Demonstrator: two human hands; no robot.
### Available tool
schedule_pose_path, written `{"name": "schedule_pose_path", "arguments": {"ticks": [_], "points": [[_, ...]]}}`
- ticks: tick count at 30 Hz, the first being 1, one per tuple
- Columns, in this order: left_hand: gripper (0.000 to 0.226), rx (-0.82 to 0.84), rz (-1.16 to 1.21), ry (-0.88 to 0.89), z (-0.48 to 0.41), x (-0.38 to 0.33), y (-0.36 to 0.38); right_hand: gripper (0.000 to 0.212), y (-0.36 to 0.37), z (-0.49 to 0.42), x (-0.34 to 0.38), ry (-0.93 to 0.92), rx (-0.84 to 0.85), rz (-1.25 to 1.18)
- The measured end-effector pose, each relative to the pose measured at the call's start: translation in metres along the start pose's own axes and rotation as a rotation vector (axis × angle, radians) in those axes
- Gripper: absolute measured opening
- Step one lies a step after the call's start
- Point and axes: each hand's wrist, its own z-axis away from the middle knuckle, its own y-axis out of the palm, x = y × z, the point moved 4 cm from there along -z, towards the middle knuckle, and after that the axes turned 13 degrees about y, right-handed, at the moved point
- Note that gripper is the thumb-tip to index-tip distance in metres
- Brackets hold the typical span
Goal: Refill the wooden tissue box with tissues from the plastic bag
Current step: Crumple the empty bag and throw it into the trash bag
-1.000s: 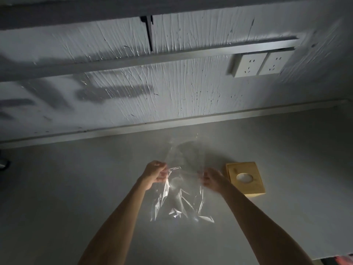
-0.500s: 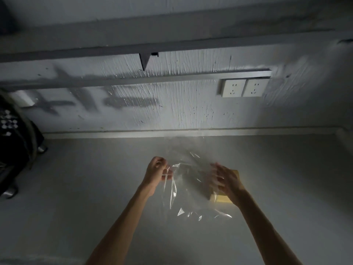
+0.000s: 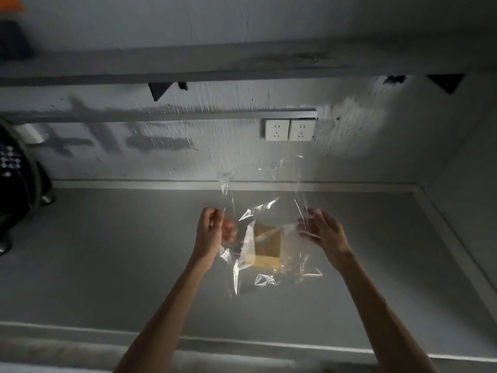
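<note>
A clear plastic bag (image 3: 269, 216) hangs in the air above the grey table (image 3: 107, 265), stretched between both hands. My left hand (image 3: 211, 232) pinches its left edge in a closed fist. My right hand (image 3: 322, 232) holds its right edge with the fingers partly spread. The wooden tissue box (image 3: 267, 244) lies on the table behind the bag and shows through the film. No tissues are visible inside the bag.
Two white wall sockets (image 3: 289, 129) sit on the wall behind the table, under a shelf (image 3: 242, 63). A dark chair (image 3: 18, 189) stands at the left edge. The table's right edge (image 3: 443, 224) runs diagonally down to the right.
The view has pulled back and shifted right. The bag has been lifted and spread wider, and it now hangs in front of the wooden box, which earlier lay to its right.
</note>
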Motion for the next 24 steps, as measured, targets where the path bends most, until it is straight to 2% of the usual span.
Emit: {"name": "schedule_pose_path", "arguments": {"ticks": [3, 5, 7, 10, 13, 18, 19, 21, 22, 24], "points": [[0.016, -0.069, 0.019, -0.003, -0.004, -0.005, 0.003, 0.066, -0.017, 0.004, -0.028, 0.220, 0.161, 0.151], [0.015, -0.092, 0.021, -0.020, -0.008, -0.006, 0.004, 0.065, -0.019, 0.016, -0.046, 0.244, 0.283, 0.074], [0.014, -0.093, 0.009, -0.028, -0.012, -0.006, 0.006, 0.060, -0.015, 0.031, -0.051, 0.174, 0.300, 0.022], [0.009, -0.081, -0.021, -0.015, -0.021, -0.011, 0.008, 0.066, -0.005, 0.039, -0.047, 0.078, 0.117, 0.017], [0.010, -0.083, -0.060, 0.018, -0.037, -0.015, 0.005, 0.032, 0.000, 0.035, -0.052, 0.076, -0.070, -0.034], [0.013, -0.037, -0.032, -0.022, -0.051, -0.014, 0.012, 0.029, -0.005, 0.039, -0.061, -0.010, -0.275, -0.119], [0.018, -0.015, 0.055, -0.055, -0.053, -0.015, 0.015, 0.029, -0.006, 0.040, -0.061, -0.016, -0.294, -0.159], [0.046, 0.086, 0.305, -0.200, -0.051, -0.014, 0.021, 0.030, -0.007, 0.041, -0.061, -0.010, -0.299, -0.271], [0.062, 0.170, 0.353, -0.309, -0.046, -0.012, 0.024, 0.031, -0.006, 0.040, -0.060, -0.021, -0.294, -0.318], [0.071, 0.368, 0.306, -0.485, -0.022, -0.003, 0.029, 0.034, -0.002, 0.040, -0.059, -0.057, -0.275, -0.356]]}}
